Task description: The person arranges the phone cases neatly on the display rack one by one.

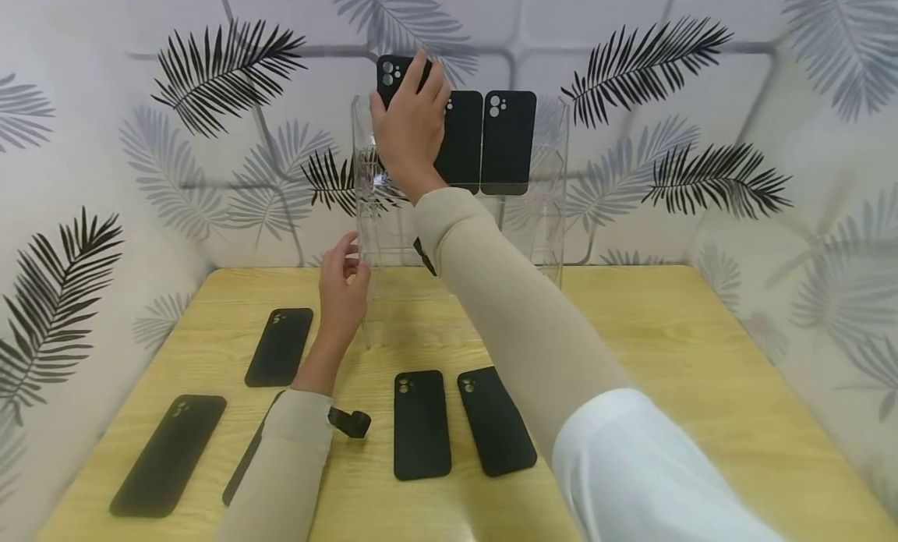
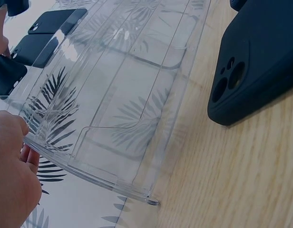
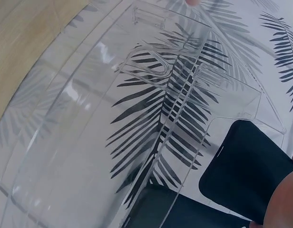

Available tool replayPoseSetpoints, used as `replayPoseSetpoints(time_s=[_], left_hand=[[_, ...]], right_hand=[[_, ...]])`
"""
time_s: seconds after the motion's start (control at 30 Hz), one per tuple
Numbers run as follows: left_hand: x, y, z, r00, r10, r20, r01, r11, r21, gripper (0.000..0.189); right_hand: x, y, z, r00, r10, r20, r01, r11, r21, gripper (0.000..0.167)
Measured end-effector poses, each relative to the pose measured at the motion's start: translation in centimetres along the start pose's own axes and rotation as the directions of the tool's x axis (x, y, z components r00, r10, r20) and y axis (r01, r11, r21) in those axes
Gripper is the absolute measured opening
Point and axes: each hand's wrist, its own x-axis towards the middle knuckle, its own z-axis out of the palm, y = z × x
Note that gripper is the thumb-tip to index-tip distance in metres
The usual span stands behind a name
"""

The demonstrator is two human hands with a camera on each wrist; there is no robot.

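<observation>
The right hand (image 1: 412, 125) is gripping and partly hiding a black rectangular phone case (image 1: 391, 72); below, the left hand (image 1: 342, 285) is pinching a clear plastic rack (image 2: 120, 95), the left beige sleeve (image 1: 284, 464) partly covering another case (image 1: 243, 460).

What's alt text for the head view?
A person's right grip holds a black phone case at a clear rack, left of two cases standing in it. The left grip is at the rack's left edge. Five more cases lie on the wooden table, one partly hidden by the left sleeve.
</observation>
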Motion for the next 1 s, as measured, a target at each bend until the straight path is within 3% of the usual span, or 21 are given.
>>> replayPoseSetpoints(time_s=[0.33,0.8,1.0], left_hand=[[0.0,-0.2,0.0,1.0,0.02,-0.006,-0.02,1.0,0.004,0.047],[-0.1,0.0,0.0,1.0,0.012,-0.002,-0.012,1.0,0.003,0.048],[-0.1,-0.2,0.0,1.0,0.022,-0.003,-0.022,1.0,0.001,0.048]], right_hand=[[-0.6,0.2,0.9,0.998,0.019,0.064,-0.014,0.997,-0.076,0.085],[-1.8,0.9,1.9,0.995,-0.077,0.064,0.089,0.973,-0.214,0.078],[-2.0,1.5,2.0,0.995,-0.04,0.087,0.064,0.954,-0.294,0.083]])
